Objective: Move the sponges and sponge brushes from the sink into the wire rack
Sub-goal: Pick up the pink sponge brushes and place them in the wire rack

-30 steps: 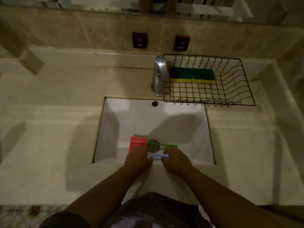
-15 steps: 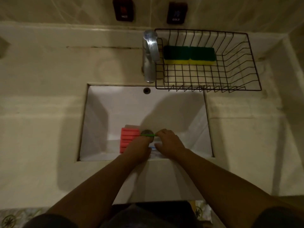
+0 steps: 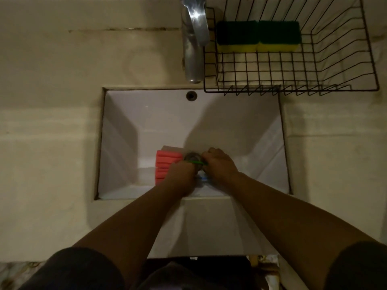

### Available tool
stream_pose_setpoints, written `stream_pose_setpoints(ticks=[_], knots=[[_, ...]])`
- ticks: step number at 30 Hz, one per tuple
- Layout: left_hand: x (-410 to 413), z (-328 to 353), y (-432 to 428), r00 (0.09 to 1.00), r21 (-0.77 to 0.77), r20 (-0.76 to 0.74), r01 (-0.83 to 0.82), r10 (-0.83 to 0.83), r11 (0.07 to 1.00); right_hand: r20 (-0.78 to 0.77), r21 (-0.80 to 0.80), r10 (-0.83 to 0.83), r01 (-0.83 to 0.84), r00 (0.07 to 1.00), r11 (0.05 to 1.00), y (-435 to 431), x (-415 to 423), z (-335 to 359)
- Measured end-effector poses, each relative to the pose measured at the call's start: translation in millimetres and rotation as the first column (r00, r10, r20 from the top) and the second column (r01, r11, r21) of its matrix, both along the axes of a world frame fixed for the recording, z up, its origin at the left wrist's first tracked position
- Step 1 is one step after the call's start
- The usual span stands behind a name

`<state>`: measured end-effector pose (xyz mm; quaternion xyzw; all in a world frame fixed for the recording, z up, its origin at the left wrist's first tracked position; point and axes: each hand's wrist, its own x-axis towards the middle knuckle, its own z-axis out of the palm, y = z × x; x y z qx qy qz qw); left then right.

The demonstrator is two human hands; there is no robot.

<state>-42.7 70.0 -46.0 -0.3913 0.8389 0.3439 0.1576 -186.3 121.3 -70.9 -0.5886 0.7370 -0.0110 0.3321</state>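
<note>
Both my hands are down in the white sink (image 3: pixel 146 122), close together over the drain (image 3: pixel 192 156). My right hand (image 3: pixel 219 164) is closed around the thin green handle of a sponge brush (image 3: pixel 198 162). My left hand (image 3: pixel 181 176) covers that handle's other end and rests against a ribbed pink sponge (image 3: pixel 166 164) lying at the sink's left bottom. A bit of a blue brush (image 3: pixel 202 178) shows between the hands. Two green-and-yellow sponges (image 3: pixel 258 36) lie side by side in the black wire rack (image 3: pixel 293 88) behind the sink on the right.
A chrome tap (image 3: pixel 193 42) stands just left of the rack, its spout over the sink's back edge. An overflow hole (image 3: pixel 191 95) sits in the back wall. Beige stone counter (image 3: pixel 52 122) surrounds the sink on both sides.
My head has leaned forward and down over the sink. Both hands moved deeper toward the drain, and my right hand has closed over the green handle, which was lying free before.
</note>
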Motion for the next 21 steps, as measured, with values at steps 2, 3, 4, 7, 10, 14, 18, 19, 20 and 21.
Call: stream_pose_setpoints(ticks=[2,3,4,7,10,14,18,19,20,21], knots=[[0,-5,0,1.0,-0.013,0.008,0.017,-0.017,1.0,0.014,-0.005,-0.026,0.026,1.0,1.0,-2,0,-3],[0,-7,0,1.0,-0.015,0.014,0.02,-0.02,1.0,0.028,-0.004,-0.043,0.043,0.999,0.999,-2,0,-4],[0,-9,0,1.0,-0.018,0.021,0.023,-0.023,1.0,0.041,-0.005,-0.054,0.054,0.998,0.999,-3,0,-4],[-1,-13,0,0.999,-0.045,0.033,0.032,-0.031,0.998,0.065,-0.026,-0.075,0.077,0.995,0.997,-4,0,-2],[-1,-14,-2,0.997,-0.102,0.04,0.068,-0.064,0.992,0.082,-0.024,-0.088,0.09,0.993,0.996,-6,-1,1],[-2,-13,-3,0.993,-0.134,0.065,0.111,-0.103,0.985,0.111,-0.016,-0.099,0.101,0.989,0.995,-8,-3,4],[-4,-8,-4,0.991,-0.123,0.056,0.124,-0.118,0.985,0.115,-0.008,-0.084,0.085,0.99,0.996,-7,-4,5],[-4,-7,-4,0.991,-0.132,0.051,0.131,-0.126,0.983,0.115,-0.005,-0.082,0.083,0.99,0.997,-7,-4,6],[-4,-5,-4,0.991,-0.135,0.046,0.134,-0.129,0.982,0.111,-0.002,-0.076,0.077,0.991,0.997,-7,-4,6],[-4,-4,-4,0.991,-0.135,0.045,0.133,-0.128,0.982,0.105,0.0,-0.069,0.069,0.992,0.998,-7,-4,6]])
